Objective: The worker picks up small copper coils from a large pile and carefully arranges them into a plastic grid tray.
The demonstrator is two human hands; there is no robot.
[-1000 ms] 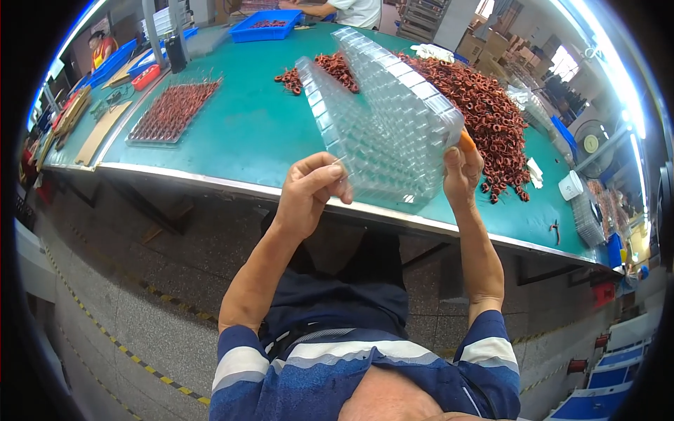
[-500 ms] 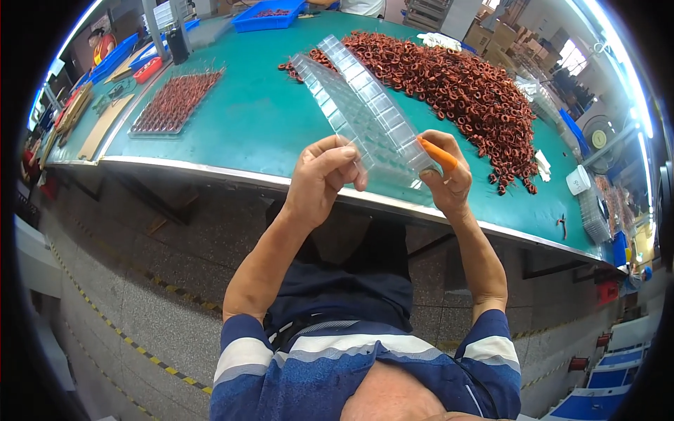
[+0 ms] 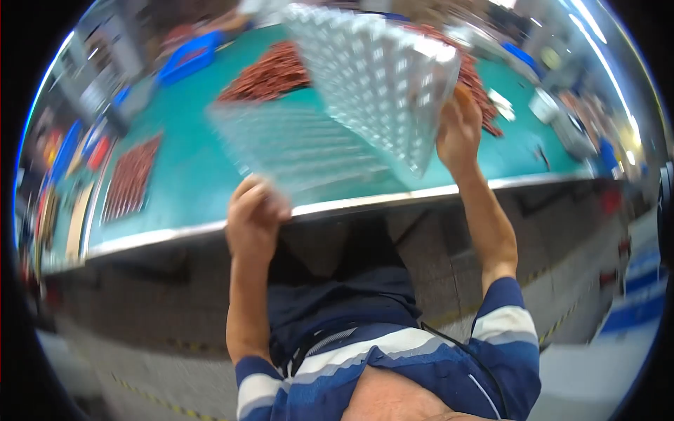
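Observation:
Tilted up over the table, a clear plastic blister tray (image 3: 379, 81) with rows of pockets is gripped along its right side by my right hand (image 3: 460, 137), which wears an orange finger cover. My left hand (image 3: 257, 216) pinches the near left corner of a second clear tray (image 3: 302, 147), held low and blurred by motion. The two trays are apart on the left and come close together on the right. Behind them lies a big pile of small red-brown ring-shaped parts (image 3: 270, 74), partly hidden by the raised tray.
On the left of the green table (image 3: 189, 168) sits a tray filled with red-brown parts (image 3: 133, 175). A blue bin (image 3: 189, 59) stands at the back left. To the right are a white cloth (image 3: 501, 105), a white tub (image 3: 543, 105) and stacked clear trays (image 3: 577, 137).
The trays, earlier close together, have been spread apart. My right hand has raised and tilted its tray, and my left hand has moved left and lower with the other. The view has shifted.

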